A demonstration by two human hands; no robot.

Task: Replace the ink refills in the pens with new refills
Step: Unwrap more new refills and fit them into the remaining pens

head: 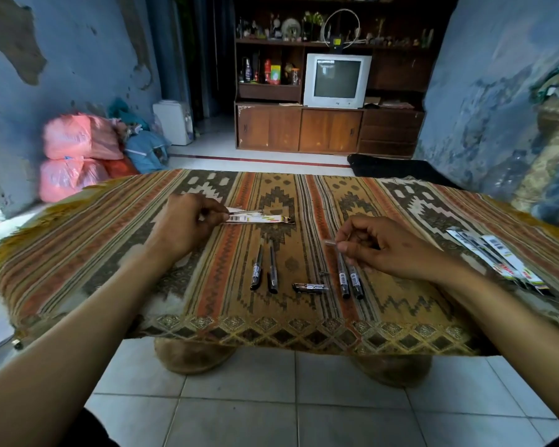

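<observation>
Mid-swap: your left hand (181, 227) fingers pinch a refill (246, 212) over the opened pack (259, 218) far left, right hand (384, 250) fingers pinch a clear barrel (331, 243), four pens (347, 279) and a loose cap (310, 287) wait near, sealed packs (497, 259) right.

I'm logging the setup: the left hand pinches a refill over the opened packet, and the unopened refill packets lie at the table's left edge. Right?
Not quite. The left hand does pinch a refill over the opened packet, but the head view shows the unopened refill packets at the table's right edge.
</observation>
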